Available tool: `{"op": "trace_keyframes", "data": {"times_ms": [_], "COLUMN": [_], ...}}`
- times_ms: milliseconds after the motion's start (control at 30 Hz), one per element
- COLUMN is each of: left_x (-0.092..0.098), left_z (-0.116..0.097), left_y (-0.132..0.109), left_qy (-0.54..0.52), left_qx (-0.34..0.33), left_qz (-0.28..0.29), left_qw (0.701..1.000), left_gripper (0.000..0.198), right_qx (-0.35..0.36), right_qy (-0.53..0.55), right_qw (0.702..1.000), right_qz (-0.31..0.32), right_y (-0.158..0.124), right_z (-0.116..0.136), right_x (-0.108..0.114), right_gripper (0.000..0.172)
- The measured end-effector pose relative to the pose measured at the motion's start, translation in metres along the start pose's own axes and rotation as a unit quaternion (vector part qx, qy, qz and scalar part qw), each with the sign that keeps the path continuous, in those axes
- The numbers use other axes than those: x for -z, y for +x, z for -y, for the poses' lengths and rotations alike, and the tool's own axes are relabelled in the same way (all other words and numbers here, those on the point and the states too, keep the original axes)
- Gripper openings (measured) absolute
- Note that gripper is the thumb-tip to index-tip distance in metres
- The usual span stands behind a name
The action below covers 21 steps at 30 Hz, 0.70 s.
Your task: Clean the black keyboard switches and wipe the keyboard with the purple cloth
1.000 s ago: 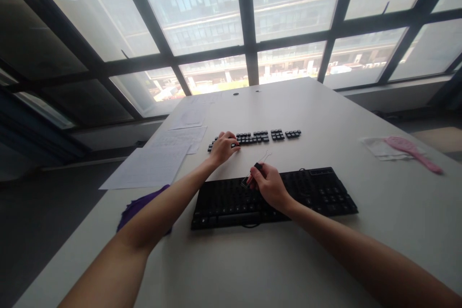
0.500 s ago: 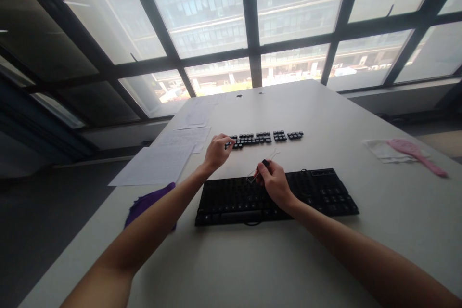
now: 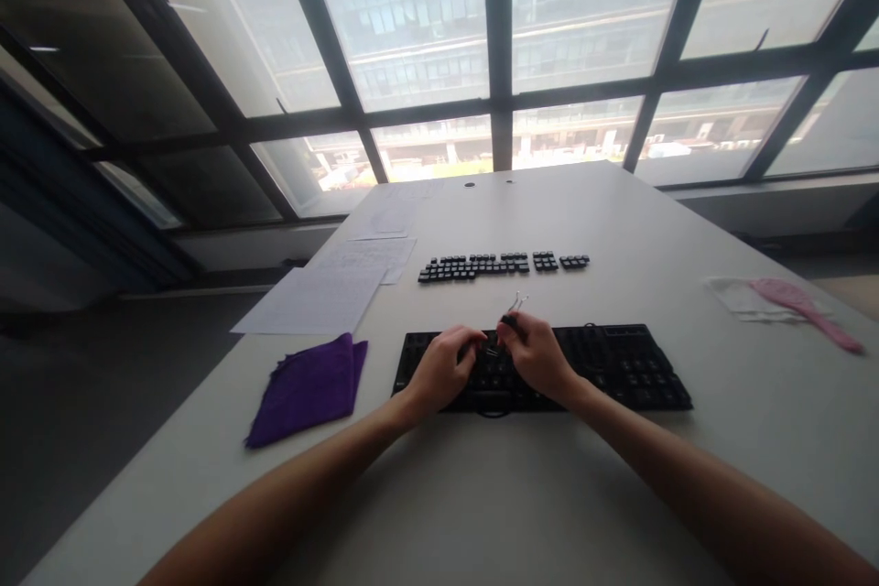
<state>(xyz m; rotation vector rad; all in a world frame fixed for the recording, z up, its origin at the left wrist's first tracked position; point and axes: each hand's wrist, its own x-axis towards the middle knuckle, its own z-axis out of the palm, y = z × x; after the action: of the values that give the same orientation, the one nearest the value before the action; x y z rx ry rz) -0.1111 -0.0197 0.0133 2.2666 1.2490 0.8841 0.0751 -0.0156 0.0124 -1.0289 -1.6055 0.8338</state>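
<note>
A black keyboard (image 3: 635,371) lies across the table in front of me, and many of its key positions look dark and bare of caps. My right hand (image 3: 540,355) is closed around the black handle of a wire keycap puller (image 3: 510,320) over the keyboard's middle. Thin wire ends stick out above and below those fingers. Close beside its lower wires, my left hand (image 3: 445,366) has its thumb and fingertips curled together. Whatever they pinch is too small to make out. Behind the keyboard, removed black keycaps (image 3: 498,265) stand in rows.
A folded purple cloth (image 3: 306,392) lies left of the keyboard, with white paper sheets (image 3: 316,298) behind it. On the right, a pink brush-shaped item (image 3: 800,304) rests partly on a white cloth (image 3: 732,300). Large windows (image 3: 577,9) rise beyond the table (image 3: 549,504).
My left hand has moved from the keycap rows back to the keyboard, beside the puller. My right hand still holds the puller, now more upright. The view has shifted slightly.
</note>
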Motion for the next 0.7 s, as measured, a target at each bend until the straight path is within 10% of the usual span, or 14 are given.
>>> {"op": "trace_keyframes", "data": {"times_ms": [433,700], "left_x": [-0.002,0.002], "left_z": [0.002,-0.004], "left_y": [-0.004,-0.006], "left_qy": [0.005,0.026], "left_qx": [-0.017,-0.044], "left_qz": [0.002,0.046], "left_qw": [1.000,0.998], "left_gripper": [0.019,0.014], "right_qx": [0.030,0.203], "right_qy": [-0.066,-0.176], "right_qw": [0.989,0.946], "right_qz": [0.131,0.179], "right_y": [-0.003,-0.011], "right_z": [-0.004,-0.009], "right_x": [-0.001,-0.002], "right_gripper": [0.020,0.012]}}
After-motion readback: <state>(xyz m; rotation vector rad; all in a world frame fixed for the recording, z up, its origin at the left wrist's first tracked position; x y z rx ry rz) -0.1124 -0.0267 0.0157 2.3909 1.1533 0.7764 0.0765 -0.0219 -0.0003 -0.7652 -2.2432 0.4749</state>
